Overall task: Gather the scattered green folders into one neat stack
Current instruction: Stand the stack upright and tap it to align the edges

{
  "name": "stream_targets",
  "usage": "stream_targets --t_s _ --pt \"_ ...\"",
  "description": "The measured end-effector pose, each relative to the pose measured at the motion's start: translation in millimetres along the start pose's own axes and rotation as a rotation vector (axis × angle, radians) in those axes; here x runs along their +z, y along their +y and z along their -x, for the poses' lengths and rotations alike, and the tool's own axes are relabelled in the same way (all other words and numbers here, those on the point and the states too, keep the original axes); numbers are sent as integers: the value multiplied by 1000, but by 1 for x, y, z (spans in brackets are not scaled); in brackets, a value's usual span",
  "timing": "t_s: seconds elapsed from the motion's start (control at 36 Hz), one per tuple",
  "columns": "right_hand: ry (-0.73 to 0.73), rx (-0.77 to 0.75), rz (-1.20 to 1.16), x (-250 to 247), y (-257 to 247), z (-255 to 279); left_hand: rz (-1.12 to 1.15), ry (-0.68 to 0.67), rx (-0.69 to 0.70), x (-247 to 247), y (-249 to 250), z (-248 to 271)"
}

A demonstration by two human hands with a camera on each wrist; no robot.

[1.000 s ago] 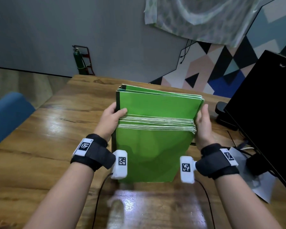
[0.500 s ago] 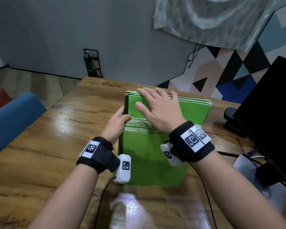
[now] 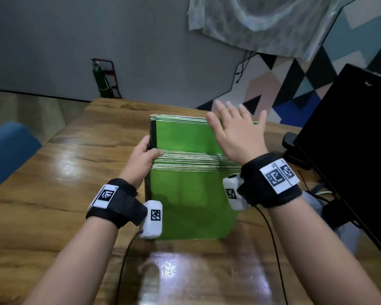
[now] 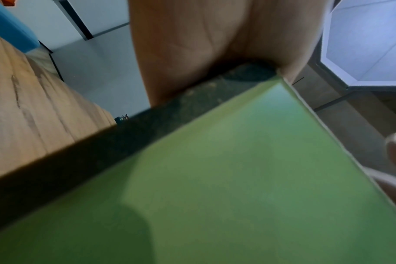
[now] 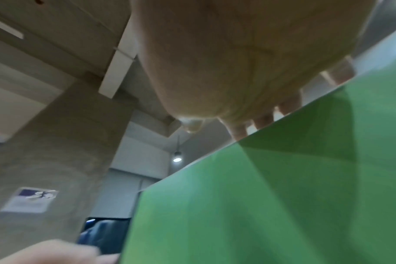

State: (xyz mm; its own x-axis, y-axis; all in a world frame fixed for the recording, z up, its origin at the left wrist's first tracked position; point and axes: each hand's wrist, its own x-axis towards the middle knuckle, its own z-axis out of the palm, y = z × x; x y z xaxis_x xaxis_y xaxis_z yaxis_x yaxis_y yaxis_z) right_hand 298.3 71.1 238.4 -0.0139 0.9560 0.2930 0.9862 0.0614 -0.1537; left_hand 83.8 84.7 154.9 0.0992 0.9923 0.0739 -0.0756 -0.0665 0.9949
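A thick bundle of green folders stands upright on its lower edge on the wooden table; its top edges face me, and its dark spine side is at the left. My left hand grips the bundle's upper left corner, thumb on the near side; the left wrist view shows the green cover and the dark spine. My right hand hovers flat, fingers spread, over the bundle's top right part. In the right wrist view its fingers show past the green cover. Whether it touches the folders I cannot tell.
A black monitor stands at the table's right side, with its base and cables beside it. A blue chair stands off the table's left edge. A green cylinder on a red cart stands by the far wall.
My right hand left the bundle's right side, lay across its top left, and has now moved right and lifted, fingers spread. The left hand kept its grip.
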Motion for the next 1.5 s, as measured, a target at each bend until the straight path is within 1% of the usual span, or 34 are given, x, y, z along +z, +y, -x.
stream_targets --t_s 0.06,0.11,0.25,0.31,0.36,0.39,0.42,0.44,0.47,0.53,0.56,0.58,0.69,0.78,0.81,0.83,0.92,1.0,1.08,1.17,1.25,1.39,1.47,1.5 --pt "0 127 -24 -3 25 3 6 6 2 0 -1 0" --pt "41 158 -171 -5 43 9 4 8 6 1 -1 0" --pt "102 218 -772 11 56 27 26 33 -17 1 -2 -1" --pt "132 293 -1033 17 59 31 37 40 -25 2 -1 0" --pt "86 388 -1292 20 61 39 62 43 -31 3 0 2" --pt "35 433 -1367 24 59 43 81 45 -37 3 1 4" --pt "-10 447 -1436 29 56 48 109 42 -45 4 1 5" --pt "-39 464 -1444 35 51 54 144 37 -53 5 1 7" --pt "-32 484 -1449 48 52 55 187 35 -57 6 1 8" --pt "45 545 -1447 73 59 56 242 57 -58 6 0 9" --pt "82 565 -1454 87 68 54 242 68 -60 6 0 10" --pt "96 575 -1466 90 69 53 230 71 -65 5 0 11" --pt "101 595 -1501 104 79 49 160 51 -68 3 -1 14" --pt "150 584 -1518 119 90 47 130 41 -58 0 3 15" --pt "165 592 -1500 116 87 48 129 33 -57 0 4 16" --pt "190 592 -1488 102 75 51 129 32 -55 0 5 17" --pt "237 581 -1423 78 53 59 134 66 -28 6 7 21" --pt "239 512 -1443 75 46 64 193 101 7 13 7 31" --pt "237 503 -1456 84 48 68 227 124 33 15 2 37" --pt "254 511 -1475 83 49 73 206 147 10 14 -1 35" --pt "214 507 -1503 81 48 72 190 166 -26 13 -3 32" --pt "174 449 -1485 83 54 69 210 174 -53 12 -5 31" --pt "210 429 -1484 84 53 70 239 190 -83 12 -5 33" --pt "232 444 -1482 85 53 70 249 195 -92 12 -4 33"
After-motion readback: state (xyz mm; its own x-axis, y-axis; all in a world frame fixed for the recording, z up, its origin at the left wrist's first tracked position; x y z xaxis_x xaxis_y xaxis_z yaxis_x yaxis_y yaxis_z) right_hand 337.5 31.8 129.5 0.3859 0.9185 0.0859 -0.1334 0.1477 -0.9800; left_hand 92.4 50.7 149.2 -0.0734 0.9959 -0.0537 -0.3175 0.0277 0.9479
